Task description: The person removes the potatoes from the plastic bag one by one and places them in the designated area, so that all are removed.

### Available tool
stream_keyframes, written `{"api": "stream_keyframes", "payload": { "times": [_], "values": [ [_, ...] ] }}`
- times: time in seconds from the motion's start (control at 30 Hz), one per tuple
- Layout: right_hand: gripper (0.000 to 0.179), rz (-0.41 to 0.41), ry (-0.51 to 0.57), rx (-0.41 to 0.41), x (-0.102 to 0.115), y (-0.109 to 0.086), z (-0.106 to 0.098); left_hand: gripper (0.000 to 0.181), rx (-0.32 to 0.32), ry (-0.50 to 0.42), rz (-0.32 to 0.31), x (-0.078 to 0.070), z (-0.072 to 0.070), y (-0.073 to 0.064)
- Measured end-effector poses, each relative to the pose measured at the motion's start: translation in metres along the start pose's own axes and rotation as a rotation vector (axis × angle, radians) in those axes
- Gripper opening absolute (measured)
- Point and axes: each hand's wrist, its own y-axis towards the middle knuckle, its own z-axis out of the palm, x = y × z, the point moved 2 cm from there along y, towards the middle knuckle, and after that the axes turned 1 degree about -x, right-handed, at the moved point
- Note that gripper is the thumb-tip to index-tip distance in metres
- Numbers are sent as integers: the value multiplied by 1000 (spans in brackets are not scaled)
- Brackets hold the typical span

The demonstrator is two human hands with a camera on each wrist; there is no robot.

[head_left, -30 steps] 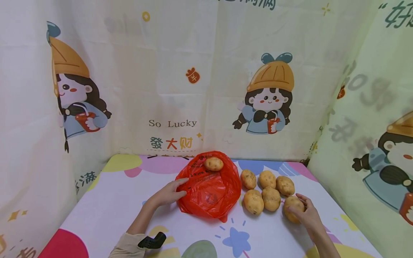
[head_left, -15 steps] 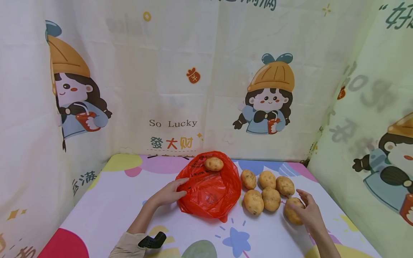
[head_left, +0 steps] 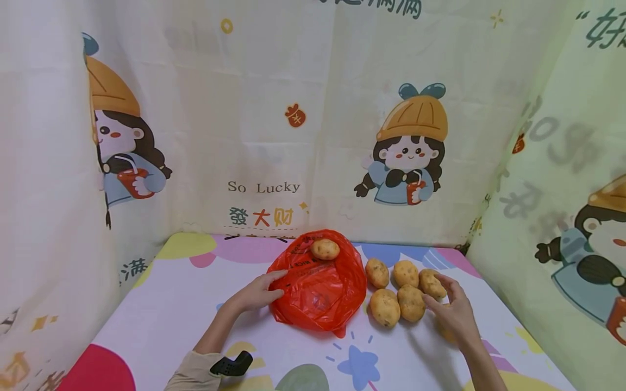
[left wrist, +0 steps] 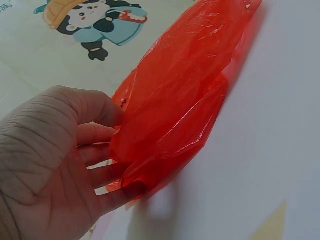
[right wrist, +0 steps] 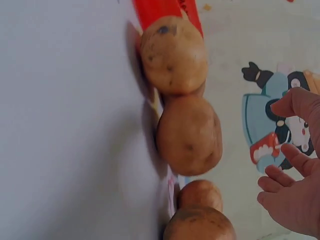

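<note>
A red plastic bag [head_left: 313, 298] lies spread with its mouth facing up, and one potato [head_left: 325, 249] sits in its far part. My left hand [head_left: 254, 293] touches the bag's left rim with thumb and fingers spread apart; in the left wrist view the fingertips [left wrist: 134, 189] meet the red plastic. My right hand [head_left: 455, 312] is over the right end of the potato group, fingers apart and holding nothing. Beneath it one potato [head_left: 446, 332] is mostly hidden. Close to its fingertips are a rear potato [head_left: 430, 285] and a front potato [head_left: 411, 303].
Several more potatoes, such as a front one [head_left: 384, 308] and a rear one [head_left: 377, 272], lie in two rows right of the bag. A patterned tablecloth [head_left: 313, 374] covers the table. Printed curtains [head_left: 205, 108] enclose the back and both sides.
My right hand has come off the nearest right potato and moved up and left toward the others, leaving that potato on the table. The left hand and the bag stay put.
</note>
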Motion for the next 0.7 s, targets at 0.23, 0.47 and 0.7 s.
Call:
{"api": "stream_keyframes", "payload": {
  "times": [0.23,0.47,0.7],
  "values": [
    [70,-57,66,26,13,2,17,56,-6,6,-10,1,0,0],
    [70,-63,137,75,27,5,36,57,-4,9,-15,1,1,0],
    [66,-53,118,90,38,10,54,57,0,10,-5,1,0,0]
  ]
}}
